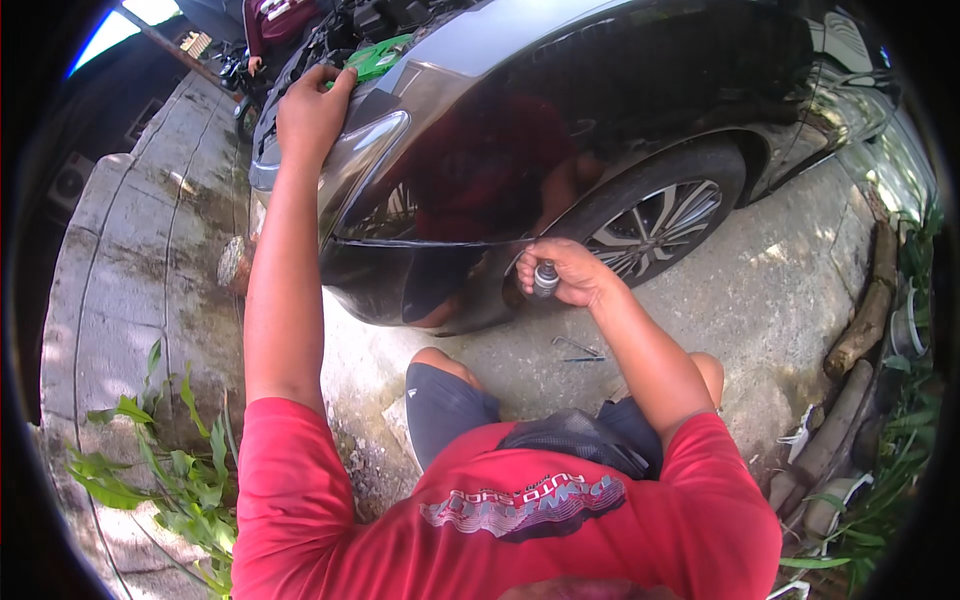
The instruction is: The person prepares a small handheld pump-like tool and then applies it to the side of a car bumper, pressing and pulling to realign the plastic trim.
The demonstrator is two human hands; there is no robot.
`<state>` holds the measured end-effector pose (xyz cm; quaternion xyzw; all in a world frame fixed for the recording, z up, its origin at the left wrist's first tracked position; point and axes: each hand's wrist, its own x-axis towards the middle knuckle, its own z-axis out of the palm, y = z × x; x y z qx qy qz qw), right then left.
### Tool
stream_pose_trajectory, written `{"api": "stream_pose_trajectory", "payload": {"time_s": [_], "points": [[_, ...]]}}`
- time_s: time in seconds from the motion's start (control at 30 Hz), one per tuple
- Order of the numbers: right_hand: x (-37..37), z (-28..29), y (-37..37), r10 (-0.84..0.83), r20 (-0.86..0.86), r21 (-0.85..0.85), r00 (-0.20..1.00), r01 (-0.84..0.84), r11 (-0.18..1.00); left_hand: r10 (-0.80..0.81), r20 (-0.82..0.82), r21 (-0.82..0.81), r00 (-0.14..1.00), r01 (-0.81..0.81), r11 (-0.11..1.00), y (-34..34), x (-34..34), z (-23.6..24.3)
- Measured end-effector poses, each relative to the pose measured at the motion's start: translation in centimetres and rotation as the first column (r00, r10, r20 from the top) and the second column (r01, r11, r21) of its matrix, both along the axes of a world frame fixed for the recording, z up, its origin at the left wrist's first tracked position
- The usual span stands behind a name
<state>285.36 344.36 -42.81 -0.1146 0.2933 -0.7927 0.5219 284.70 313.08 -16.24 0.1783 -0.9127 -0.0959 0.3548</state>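
Beside the front wheel (655, 228) of a dark car, my right hand (572, 270) is closed around a short black cylindrical tool (545, 279) with a silver ring; its exact kind I cannot make out. That hand is at the wheel arch, by the end of the seam between the fender (480, 170) and the front bumper (400, 285). My left hand (312, 115) rests on the car's front corner above the headlight (372, 160), thumb apart from the bent fingers. A bright green item (378, 60) lies just beyond it; the fingertips are partly hidden.
An L-shaped metal tool and a thin blue tool (582, 357) lie on the concrete between my legs and the car. Logs (865, 300) and plants line the right side. A leafy plant (165, 470) grows at lower left. Another person (275, 25) is beyond the engine bay.
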Motion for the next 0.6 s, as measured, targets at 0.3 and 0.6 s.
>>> {"api": "stream_pose_trajectory", "payload": {"time_s": [0.3,0.6], "points": [[-0.5,1.0,0.7,0.083,-0.010,0.094,0.996,-0.082,0.992,0.023,0.026,0.013,0.999,-0.024,1.000,-0.2,0.1,0.1],[-0.5,0.3,0.1,0.020,-0.119,0.065,0.993,-0.012,0.998,-0.002,0.015,0.015,1.000,0.002,1.000,0.0,0.3,-0.1]]}}
